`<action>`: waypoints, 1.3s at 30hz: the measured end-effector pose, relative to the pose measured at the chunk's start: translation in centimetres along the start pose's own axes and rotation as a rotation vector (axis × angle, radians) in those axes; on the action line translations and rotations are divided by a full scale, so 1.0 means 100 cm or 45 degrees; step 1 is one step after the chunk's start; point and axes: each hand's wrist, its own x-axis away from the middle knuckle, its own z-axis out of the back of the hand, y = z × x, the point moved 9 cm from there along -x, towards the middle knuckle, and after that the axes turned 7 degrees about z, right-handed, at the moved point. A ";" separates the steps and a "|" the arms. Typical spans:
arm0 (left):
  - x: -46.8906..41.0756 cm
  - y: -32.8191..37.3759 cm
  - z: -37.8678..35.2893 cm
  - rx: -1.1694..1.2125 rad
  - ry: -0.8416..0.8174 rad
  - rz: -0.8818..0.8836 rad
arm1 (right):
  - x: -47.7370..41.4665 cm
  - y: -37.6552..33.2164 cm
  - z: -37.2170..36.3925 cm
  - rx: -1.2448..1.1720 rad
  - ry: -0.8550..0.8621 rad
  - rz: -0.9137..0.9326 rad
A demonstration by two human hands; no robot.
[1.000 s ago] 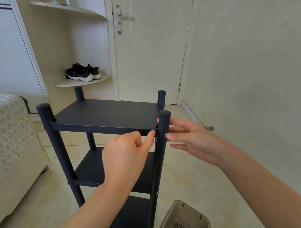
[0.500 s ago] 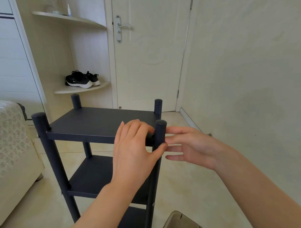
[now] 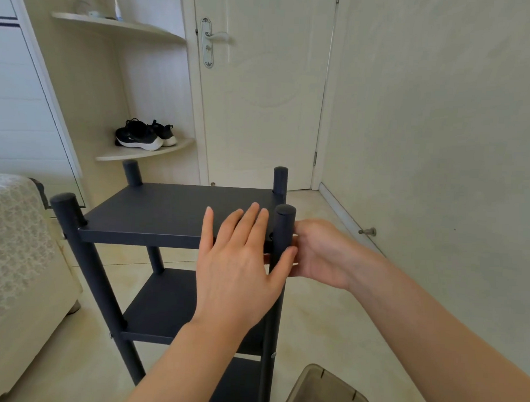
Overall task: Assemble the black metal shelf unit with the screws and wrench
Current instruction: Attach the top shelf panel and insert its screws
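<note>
Resting flat on the top shelf [image 3: 167,212], left hand [image 3: 234,269] touches the post [image 3: 284,227].

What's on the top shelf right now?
The left hand, fingers flat on the top shelf beside the front-right post. Whatever lies under it at that corner is covered.

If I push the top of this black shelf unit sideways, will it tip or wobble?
Likely tippy: the shelf unit looks tall and narrow on thin posts. Probably stiff, not floppy, since it is metal with three levels fixed between the posts. The smooth floor may let it slide first.
</note>
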 end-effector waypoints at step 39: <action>0.008 0.003 0.002 0.034 0.275 -0.078 | 0.035 0.284 0.119 0.906 0.093 -0.761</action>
